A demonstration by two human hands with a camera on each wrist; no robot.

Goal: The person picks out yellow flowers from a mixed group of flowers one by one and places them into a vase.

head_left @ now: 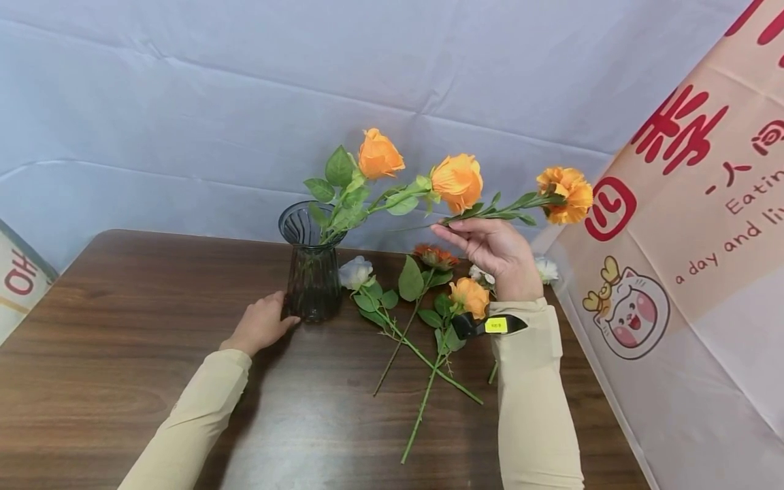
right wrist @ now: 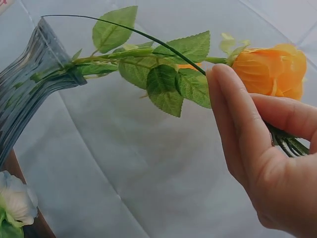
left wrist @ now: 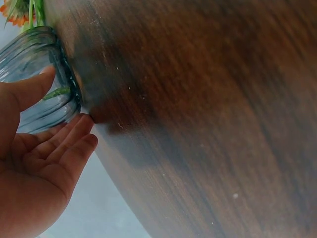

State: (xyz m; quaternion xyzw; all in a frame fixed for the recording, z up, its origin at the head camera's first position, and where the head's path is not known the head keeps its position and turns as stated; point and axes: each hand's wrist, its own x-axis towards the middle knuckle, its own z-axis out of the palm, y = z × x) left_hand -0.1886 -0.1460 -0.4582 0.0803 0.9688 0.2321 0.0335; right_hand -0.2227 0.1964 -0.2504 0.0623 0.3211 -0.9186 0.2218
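Near the far edge of the worktop [head_left: 122,354] stands a dark ribbed glass vase [head_left: 312,272] with two orange roses [head_left: 378,155] leaning out of it toward the right. The left hand [head_left: 260,323] rests against the vase's base, fingers straight and relaxed, palm toward the glass. The right hand [head_left: 493,248] is raised above the worktop, just right of the vase, pinching the thin green stem of an orange flower [head_left: 566,194] between thumb and fingers; the stem lies nearly level, its bloom pointing right. Below that hand, loose flowers [head_left: 429,299], white and orange, lie on the worktop toward its right edge.
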